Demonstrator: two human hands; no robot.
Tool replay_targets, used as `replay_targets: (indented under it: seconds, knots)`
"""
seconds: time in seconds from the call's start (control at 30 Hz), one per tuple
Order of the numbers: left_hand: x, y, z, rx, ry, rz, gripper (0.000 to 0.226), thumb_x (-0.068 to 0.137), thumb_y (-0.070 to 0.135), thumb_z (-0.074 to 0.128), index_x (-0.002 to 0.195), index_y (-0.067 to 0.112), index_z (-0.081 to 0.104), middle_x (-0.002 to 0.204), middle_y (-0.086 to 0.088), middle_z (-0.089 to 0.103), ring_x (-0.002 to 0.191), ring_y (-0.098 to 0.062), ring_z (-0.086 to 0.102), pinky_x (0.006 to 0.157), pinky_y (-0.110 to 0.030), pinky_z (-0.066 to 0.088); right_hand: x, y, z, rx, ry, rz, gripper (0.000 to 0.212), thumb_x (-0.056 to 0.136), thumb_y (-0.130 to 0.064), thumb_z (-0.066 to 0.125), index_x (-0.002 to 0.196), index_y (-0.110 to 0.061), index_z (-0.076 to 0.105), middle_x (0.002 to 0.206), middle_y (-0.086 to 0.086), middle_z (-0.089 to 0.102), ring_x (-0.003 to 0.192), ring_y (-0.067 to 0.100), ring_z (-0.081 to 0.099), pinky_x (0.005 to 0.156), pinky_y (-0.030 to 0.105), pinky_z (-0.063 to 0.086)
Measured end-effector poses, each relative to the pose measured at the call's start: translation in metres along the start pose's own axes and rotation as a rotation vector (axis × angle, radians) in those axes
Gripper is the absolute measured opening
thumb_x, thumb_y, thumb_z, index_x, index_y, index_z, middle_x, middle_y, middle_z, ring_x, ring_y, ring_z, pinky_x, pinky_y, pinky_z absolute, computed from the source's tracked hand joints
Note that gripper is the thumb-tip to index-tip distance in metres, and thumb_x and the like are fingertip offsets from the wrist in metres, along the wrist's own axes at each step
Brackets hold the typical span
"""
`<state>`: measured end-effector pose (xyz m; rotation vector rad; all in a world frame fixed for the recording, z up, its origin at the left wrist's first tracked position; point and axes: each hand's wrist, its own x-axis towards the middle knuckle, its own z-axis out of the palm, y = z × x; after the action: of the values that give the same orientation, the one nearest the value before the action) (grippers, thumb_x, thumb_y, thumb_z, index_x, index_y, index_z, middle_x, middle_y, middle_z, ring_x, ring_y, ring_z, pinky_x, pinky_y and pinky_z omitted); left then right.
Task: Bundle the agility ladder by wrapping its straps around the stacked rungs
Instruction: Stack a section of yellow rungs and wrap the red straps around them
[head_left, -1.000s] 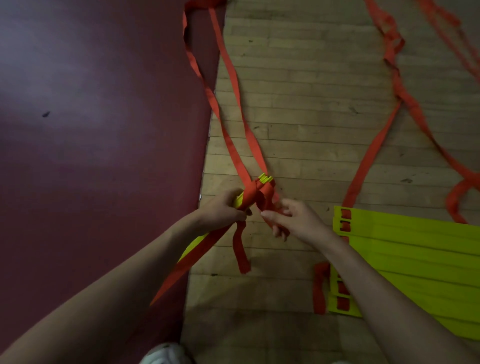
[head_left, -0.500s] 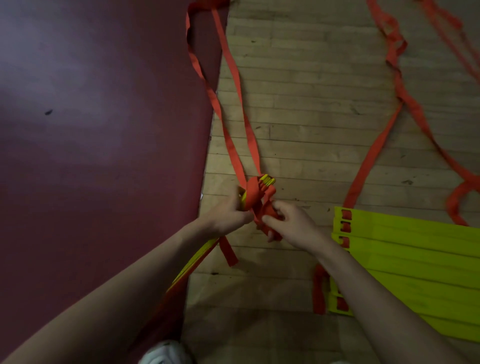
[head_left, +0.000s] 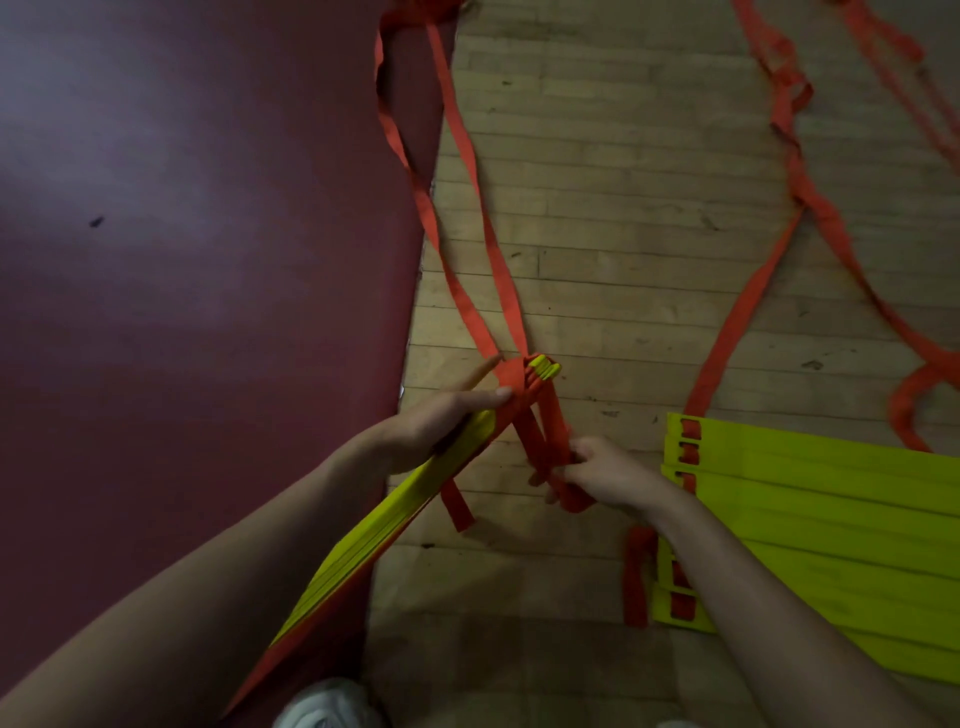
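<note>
Above the wooden floor (head_left: 623, 208), the left hand (head_left: 436, 431) grips the stacked rungs (head_left: 395, 519), while the right hand (head_left: 597, 473) just beside pinches the orange strap (head_left: 540, 431) wound round their far end.

Dim indoor scene. Soft pale sheen on maroon mat (head_left: 156, 218), upper left. Murk over wooden floor (head_left: 623, 182). Slight motion blur on right hand (head_left: 597, 473). Wide-angle bending at edges, corners dark.

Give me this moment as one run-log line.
task: wrap unfinished | left hand: holds rungs | right hand: grips strap | strap: looped round rung ends | loose rungs: flat on floor
</note>
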<state>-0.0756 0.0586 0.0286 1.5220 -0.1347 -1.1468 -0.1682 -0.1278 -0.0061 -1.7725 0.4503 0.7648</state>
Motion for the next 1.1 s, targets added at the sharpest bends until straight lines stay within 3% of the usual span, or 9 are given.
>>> replay_targets:
  seconds: [0.07, 0.23, 0.33, 0.5, 0.7, 0.77, 0.87, 1.0, 1.1]
  knots:
    - [0.001, -0.002, -0.002, 0.000, 0.001, -0.007, 0.052, 0.097, 0.028, 0.052, 0.145, 0.035, 0.034, 0.116, 0.001, 0.063, 0.069, -0.001, 0.059, 0.056, -0.017, 0.045, 0.004, 0.003, 0.003, -0.068, -0.008, 0.048, 0.031, 0.094, 0.013, 0.038, 0.120, 0.010, 0.053, 0.083, 0.005, 0.062, 0.044, -0.002, 0.058, 0.051, 0.021, 0.046]
    - [0.004, 0.003, -0.005, -0.025, 0.008, 0.014, 0.057, 0.092, 0.030, 0.061, 0.144, 0.034, 0.039, 0.134, -0.004, 0.059, 0.103, -0.015, 0.062, 0.078, -0.025, 0.050, 0.005, -0.001, 0.006, 0.049, -0.032, -0.031, 0.039, 0.088, 0.021, 0.039, 0.119, 0.004, 0.057, 0.093, 0.007, 0.065, 0.058, -0.007, 0.062, 0.059, 0.014, 0.047]
    - [0.005, 0.006, -0.007, -0.019, -0.024, 0.017, 0.060, 0.088, 0.032, 0.067, 0.142, 0.031, 0.041, 0.128, -0.007, 0.062, 0.090, -0.010, 0.061, 0.071, -0.022, 0.047, 0.001, -0.008, -0.001, 0.262, 0.022, -0.120, 0.047, 0.081, 0.024, 0.048, 0.115, -0.009, 0.053, 0.093, 0.003, 0.066, 0.071, -0.004, 0.065, 0.069, 0.014, 0.050]
    - [0.005, 0.005, -0.002, -0.049, -0.061, -0.002, 0.074, 0.082, 0.033, 0.067, 0.148, 0.020, 0.036, 0.101, 0.002, 0.063, 0.064, 0.000, 0.061, 0.055, -0.015, 0.047, 0.003, -0.026, -0.018, 0.467, 0.083, -0.201, 0.027, 0.085, 0.006, 0.059, 0.106, -0.012, 0.063, 0.098, 0.003, 0.068, 0.094, 0.013, 0.063, 0.092, 0.028, 0.048]
    - [0.005, 0.006, -0.010, -0.057, -0.039, -0.005, 0.070, 0.080, 0.035, 0.073, 0.142, 0.019, 0.043, 0.115, -0.002, 0.065, 0.078, -0.006, 0.062, 0.062, -0.020, 0.049, 0.007, -0.029, -0.014, 0.299, 0.085, -0.214, 0.014, 0.094, -0.003, 0.052, 0.092, 0.007, 0.061, 0.069, 0.011, 0.059, 0.061, 0.007, 0.061, 0.069, 0.023, 0.046]
    - [0.004, 0.008, -0.011, 0.012, -0.027, -0.011, 0.060, 0.082, 0.035, 0.072, 0.135, 0.017, 0.051, 0.117, 0.000, 0.066, 0.091, -0.008, 0.064, 0.072, -0.022, 0.049, 0.004, -0.031, -0.012, 0.298, 0.055, -0.220, 0.014, 0.093, -0.004, 0.056, 0.083, 0.002, 0.062, 0.062, 0.005, 0.063, 0.055, 0.007, 0.062, 0.062, 0.022, 0.048]
    - [0.004, 0.011, -0.007, 0.103, -0.018, 0.011, 0.030, 0.087, 0.019, 0.068, 0.115, 0.011, 0.062, 0.095, 0.003, 0.070, 0.083, -0.007, 0.066, 0.071, -0.020, 0.051, -0.004, -0.036, -0.009, 0.137, 0.059, -0.237, 0.018, 0.096, -0.003, 0.052, 0.080, -0.001, 0.062, 0.051, -0.003, 0.063, 0.047, 0.004, 0.059, 0.054, 0.016, 0.047]
    - [0.005, 0.006, -0.006, 0.182, 0.085, 0.083, 0.029, 0.077, 0.019, 0.079, 0.103, 0.015, 0.067, 0.096, -0.001, 0.070, 0.082, -0.007, 0.068, 0.076, -0.025, 0.057, -0.008, -0.035, -0.001, -0.008, 0.097, -0.302, 0.030, 0.100, -0.004, 0.042, 0.072, -0.002, 0.054, 0.046, -0.006, 0.055, 0.039, 0.005, 0.046, 0.052, 0.024, 0.042]
    - [0.006, 0.000, -0.008, 0.157, 0.126, 0.102, 0.034, 0.072, 0.019, 0.084, 0.102, 0.012, 0.070, 0.098, -0.009, 0.071, 0.084, -0.016, 0.067, 0.079, -0.034, 0.056, -0.012, -0.034, -0.001, -0.010, 0.081, -0.305, 0.030, 0.102, -0.007, 0.040, 0.075, -0.013, 0.050, 0.054, -0.005, 0.055, 0.039, 0.001, 0.044, 0.047, 0.017, 0.037]
